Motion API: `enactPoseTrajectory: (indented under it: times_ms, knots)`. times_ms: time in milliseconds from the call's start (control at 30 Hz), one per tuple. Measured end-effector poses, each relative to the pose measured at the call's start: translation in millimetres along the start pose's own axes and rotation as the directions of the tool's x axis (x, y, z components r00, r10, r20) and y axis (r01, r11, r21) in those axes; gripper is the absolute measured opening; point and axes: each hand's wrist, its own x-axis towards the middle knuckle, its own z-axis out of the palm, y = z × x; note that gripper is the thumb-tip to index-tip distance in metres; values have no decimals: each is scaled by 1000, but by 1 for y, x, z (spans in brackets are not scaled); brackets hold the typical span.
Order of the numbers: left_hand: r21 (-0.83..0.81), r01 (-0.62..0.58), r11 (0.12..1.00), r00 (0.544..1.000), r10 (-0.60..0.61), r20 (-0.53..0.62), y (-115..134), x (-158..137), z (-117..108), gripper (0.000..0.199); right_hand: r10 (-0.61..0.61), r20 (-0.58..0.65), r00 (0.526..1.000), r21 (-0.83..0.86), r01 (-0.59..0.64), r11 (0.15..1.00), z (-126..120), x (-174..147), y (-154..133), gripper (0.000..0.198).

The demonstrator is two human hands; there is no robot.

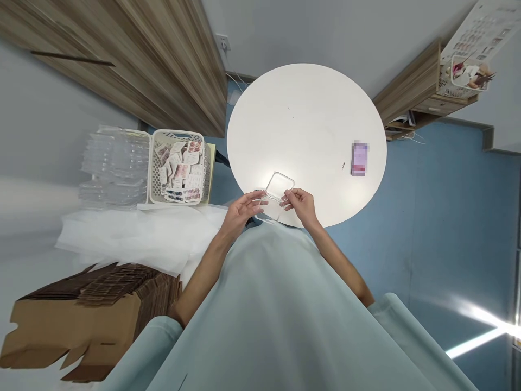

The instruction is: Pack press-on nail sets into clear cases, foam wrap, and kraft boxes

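A clear plastic hinged case (280, 185) is spread open near the front edge of the round white table (305, 119). Its upper half lies over the tabletop, while the lower half reaches toward my clothing. On the left side of the case, my left hand (240, 212) holds it at the hinge, fingers stretched along it. My right hand (302, 206) pinches the right side near the same hinge with thumb and fingertips. Both halves look see-through, and nothing can be made out inside them.
A purple pack (359, 158) lies at the table's right. To the left stand a white basket (151, 168) of small printed cards, stacked clear plastic cases (116, 165), white sheets (134, 233) and folded cardboard boxes (89, 320). A wooden cabinet (163, 49) rises at upper left.
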Motion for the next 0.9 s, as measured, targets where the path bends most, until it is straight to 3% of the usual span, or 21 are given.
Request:
enactPoseTrajectory:
  times_ms: [133,367,567,667,767,833,900]
  knots:
    - [82,15,996,997,-9,-76,-9,4,-3,83,10,61,998,-40,-8,999,-2,6,-4,60]
    - [12,68,998,997,-68,-20,-11,0,-11,81,-10,162,987,-88,25,996,11,15,-9,58]
    - [-29,74,997,979,-78,-190,-21,-13,-32,74,-97,203,974,-253,148,956,31,45,9,53]
    - [-98,59,993,958,-84,-274,-26,-25,-47,67,-104,228,968,-549,216,807,38,66,27,37]
    - [-234,55,971,934,-132,-331,-29,-38,-61,62,-13,278,960,-819,244,519,47,82,47,42]
    - [-318,53,947,920,-170,-353,-29,-46,-68,61,41,287,957,-894,252,370,54,89,58,48]
    - [-370,49,928,909,-195,-369,-29,-52,-73,61,45,285,958,-923,261,283,61,94,68,52]
